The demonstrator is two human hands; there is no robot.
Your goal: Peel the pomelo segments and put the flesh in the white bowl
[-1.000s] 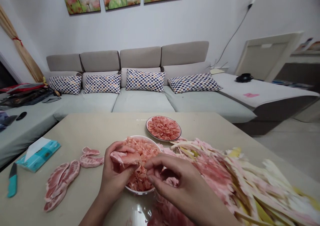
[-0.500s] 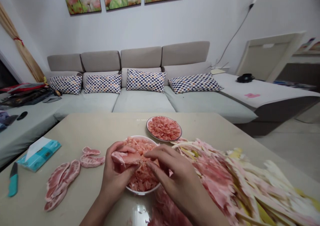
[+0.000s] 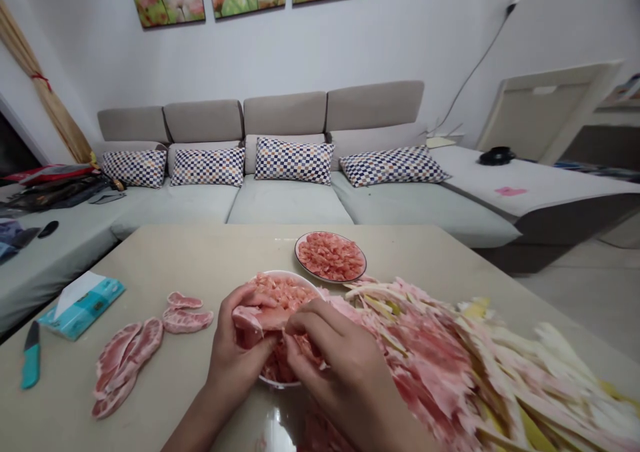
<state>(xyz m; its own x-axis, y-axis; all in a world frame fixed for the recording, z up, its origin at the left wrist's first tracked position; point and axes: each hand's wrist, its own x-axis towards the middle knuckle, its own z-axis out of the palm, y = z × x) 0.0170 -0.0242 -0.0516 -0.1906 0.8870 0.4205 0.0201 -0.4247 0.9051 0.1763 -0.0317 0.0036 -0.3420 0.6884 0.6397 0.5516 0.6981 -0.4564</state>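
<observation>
My left hand grips a pink pomelo segment over a white bowl heaped with peeled pink flesh. My right hand meets it from the right, its fingertips pinched on the segment's edge. Both hands hover just above the bowl, near the table's front edge. The bowl's near rim is hidden behind my hands.
A plate of pomelo flesh stands behind the bowl. A large heap of pink and white peel covers the table's right side. Several unpeeled segments lie at left, with a tissue pack and a teal-handled knife beyond. A sofa stretches behind.
My right hand has moved left and up from the bowl's near side to meet the segment held in my left hand. The left hand has barely shifted.
</observation>
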